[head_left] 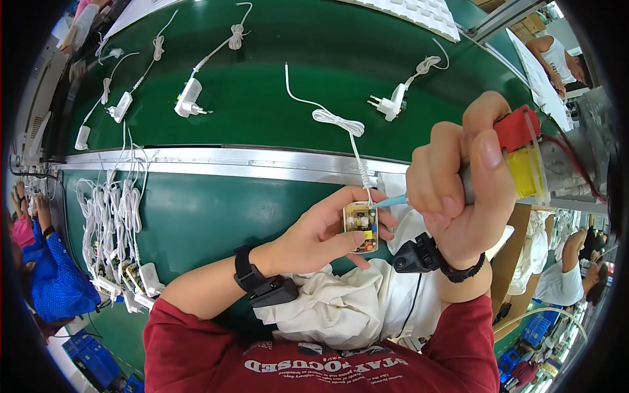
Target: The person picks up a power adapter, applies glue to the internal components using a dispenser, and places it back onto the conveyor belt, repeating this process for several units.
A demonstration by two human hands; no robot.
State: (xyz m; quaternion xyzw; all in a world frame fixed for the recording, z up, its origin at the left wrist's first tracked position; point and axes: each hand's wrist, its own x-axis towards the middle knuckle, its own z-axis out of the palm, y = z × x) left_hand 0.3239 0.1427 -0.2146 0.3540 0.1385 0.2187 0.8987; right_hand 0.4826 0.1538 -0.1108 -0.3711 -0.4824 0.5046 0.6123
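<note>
Open adapter (362, 226) sits in left hand (318, 232), thumb pinching across its board, fingers behind; right hand (462, 170) wrapped tight round a dispenser (553, 164), blue nozzle (393, 200) at the cable-end corner, contact can't be told. Likely risks: a wrist wobble could put the tip on wrong parts; a tug on the white cable (337, 122) could shift the housing. Around: 4 plug adapters past the metal rail (249, 160), cable bundle (118, 216) at left, cloth (341, 308) on lap. Left thumb covers some of the board.
</note>
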